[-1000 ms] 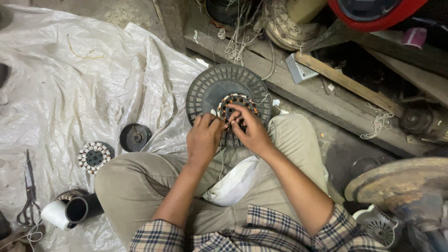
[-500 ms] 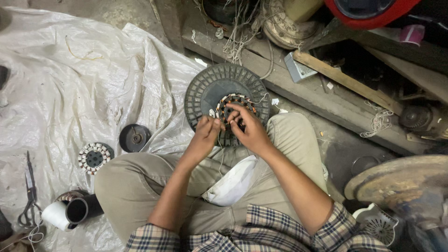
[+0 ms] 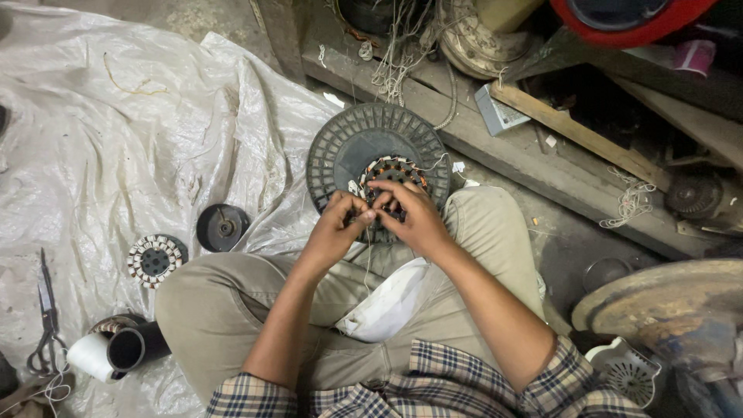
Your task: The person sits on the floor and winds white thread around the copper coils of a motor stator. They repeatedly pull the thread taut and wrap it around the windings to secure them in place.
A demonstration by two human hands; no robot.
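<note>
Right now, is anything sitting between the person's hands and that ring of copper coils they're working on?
Nothing visible does. Both the left hand and the right hand already rest on the wound coil ring, which sits in the dark round ribbed housing. A thin thread hangs below the hands.

Looks like we're in a cramped floor-level motor repair workshop: a wound stator (image 3: 155, 261) and a black rotor part (image 3: 222, 227) sit on a dirty plastic sheet (image 3: 116, 139), scissors (image 3: 46, 317) and a thread spool (image 3: 104, 354) lie nearby, with rusty fan parts (image 3: 673, 310) and tangled wire (image 3: 395, 54) piled around us
</note>
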